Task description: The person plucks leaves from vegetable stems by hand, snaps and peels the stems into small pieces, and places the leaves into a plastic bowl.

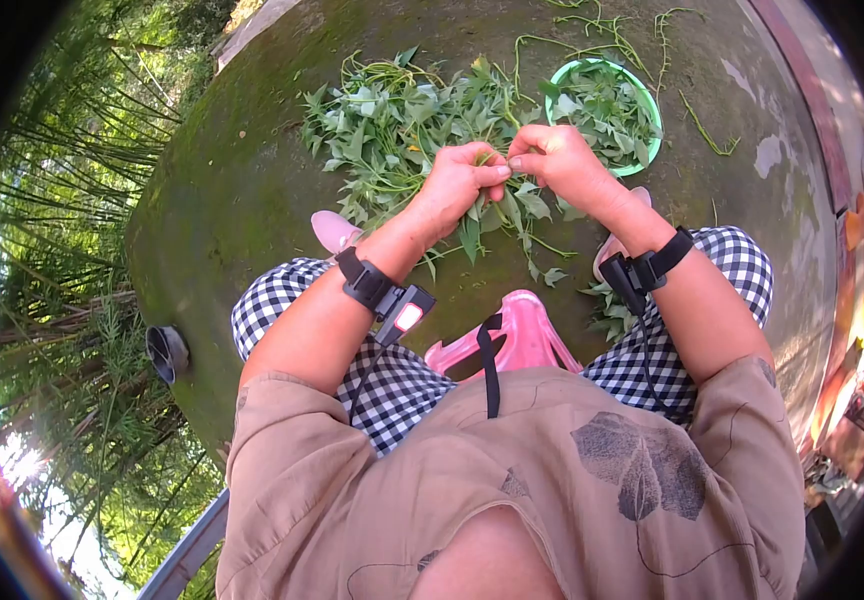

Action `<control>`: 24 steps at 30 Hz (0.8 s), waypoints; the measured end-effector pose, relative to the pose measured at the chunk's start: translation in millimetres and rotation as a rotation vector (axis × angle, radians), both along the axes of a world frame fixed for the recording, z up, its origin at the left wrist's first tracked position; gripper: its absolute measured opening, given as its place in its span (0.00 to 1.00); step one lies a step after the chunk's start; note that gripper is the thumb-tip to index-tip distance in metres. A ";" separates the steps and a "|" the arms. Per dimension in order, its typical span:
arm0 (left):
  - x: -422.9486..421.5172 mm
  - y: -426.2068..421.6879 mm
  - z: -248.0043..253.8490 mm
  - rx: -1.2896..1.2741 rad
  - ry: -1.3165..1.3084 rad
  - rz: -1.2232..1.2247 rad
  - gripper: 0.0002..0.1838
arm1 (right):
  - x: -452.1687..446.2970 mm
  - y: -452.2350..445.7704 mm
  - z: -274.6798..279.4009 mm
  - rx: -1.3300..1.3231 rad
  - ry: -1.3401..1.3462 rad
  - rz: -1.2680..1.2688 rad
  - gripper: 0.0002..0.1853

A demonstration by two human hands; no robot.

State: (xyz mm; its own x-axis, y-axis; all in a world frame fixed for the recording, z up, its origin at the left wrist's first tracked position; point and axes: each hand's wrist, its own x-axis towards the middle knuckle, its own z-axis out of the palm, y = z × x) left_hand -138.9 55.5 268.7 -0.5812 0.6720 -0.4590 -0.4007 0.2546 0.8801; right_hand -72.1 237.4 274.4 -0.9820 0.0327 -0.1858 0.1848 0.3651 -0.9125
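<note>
Sprig (pixel 532 205): one, green, leafy, held at the fingertips in front of the person, above the ground between the two shoes (pixel 335 231); stem end at the fingers, leaves hanging from there back toward the stool (pixel 527 318). Long axis: seemingly near to fore-and-aft, though the fingers cover part of the stem and the leaves merge with those behind. Left hand (pixel 462 188): fingers curled, thumb and forefinger closed on the sprig. Right hand (pixel 562 162): thumb and forefinger pinched at the same stem, tips touching or all but touching the left's; exact grip too small to tell. Heap (pixel 382 125): leafy cuttings, on the ground just beyond the hands and to the left, the left hand nearer. Bowl (pixel 658 125): round, green-rimmed, filled with leaves (pixel 602 105), just beyond the right hand and to its right; this hand is clearly the nearer, with the left on the far side of the sprig. Stems (pixel 720 149): thin, several, scattered beyond the bowl and to its right.
</note>
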 end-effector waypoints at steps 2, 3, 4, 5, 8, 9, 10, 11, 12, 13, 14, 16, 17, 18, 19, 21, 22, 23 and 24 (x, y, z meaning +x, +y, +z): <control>1.3 -2.3 -0.5 0.040 -0.088 0.072 0.04 | -0.2 -4.3 0.2 0.090 0.073 0.000 0.09; 0.9 -3.8 -1.6 0.047 -0.111 0.102 0.04 | -0.4 -6.5 -2.0 0.143 0.117 0.001 0.09; 0.5 -5.4 -3.5 0.054 -0.134 0.132 0.04 | -0.5 -8.7 -4.3 0.196 0.160 0.001 0.09; 0.1 -6.7 -5.0 0.061 -0.157 0.162 0.04 | -1.0 -10.7 -6.7 0.228 0.192 0.010 0.08; 3.3 -8.5 -6.9 0.040 -0.229 0.222 0.04 | 0.2 -15.5 -9.7 0.340 0.288 0.049 0.06; 4.0 -9.3 -6.1 0.053 -0.267 0.261 0.03 | 1.3 -17.8 -9.0 0.388 0.321 0.070 0.05; 4.6 -10.1 -5.1 0.066 -0.305 0.299 0.02 | 2.4 -19.4 -8.6 0.436 0.354 0.091 0.05; 4.7 -10.6 -4.5 0.080 -0.343 0.338 0.01 | 3.2 -20.5 -10.0 0.433 0.374 0.109 0.04; 2.7 -11.7 -5.5 0.075 -0.361 0.353 0.02 | 3.9 -22.2 -12.4 0.430 0.394 0.127 0.04; -0.8 -13.2 -7.3 0.070 -0.380 0.369 0.03 | 4.6 -23.4 -14.1 0.427 0.414 0.145 0.03; -4.4 -14.7 -9.2 0.066 -0.398 0.385 0.04 | 5.5 -23.1 -15.4 0.447 0.454 0.159 0.04; -9.9 -17.7 -13.4 0.081 -0.385 0.408 0.04 | 6.8 -20.6 -13.0 0.447 0.401 0.156 0.04; -12.9 -19.0 -15.8 0.087 -0.379 0.418 0.04 | 7.6 -18.4 -12.6 0.448 0.374 0.153 0.04; -16.2 -20.3 -17.3 0.089 -0.393 0.452 0.04 | 8.4 -15.8 -14.4 0.443 0.356 0.155 0.04; -18.8 -21.4 -18.8 0.076 -0.384 0.470 0.04 | 11.8 -12.3 -17.3 0.439 0.340 0.155 0.04; -26.0 -24.4 -19.5 0.046 -0.370 0.501 0.04 | 16.8 -6.9 -20.4 0.449 0.178 0.201 0.04; -28.8 -25.5 -17.9 0.055 -0.362 0.497 0.04 | 21.7 -4.2 -20.2 0.460 0.035 0.243 0.05; -33.7 -29.3 -25.6 0.103 -0.378 0.492 0.02 | 27.5 -0.7 -19.2 0.469 -0.107 0.282 0.05; -34.7 -29.5 -25.6 0.096 -0.341 0.507 0.02 | 38.9 1.1 -29.4 0.533 -0.166 0.358 0.11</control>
State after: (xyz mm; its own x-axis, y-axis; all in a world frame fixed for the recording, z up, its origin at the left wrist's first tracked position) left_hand -173.6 26.0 243.1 -0.6700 0.3982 -0.6265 -0.7141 -0.1152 0.6905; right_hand -33.2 238.5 245.0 -0.9090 -0.1606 -0.3845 0.0912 0.8237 -0.5596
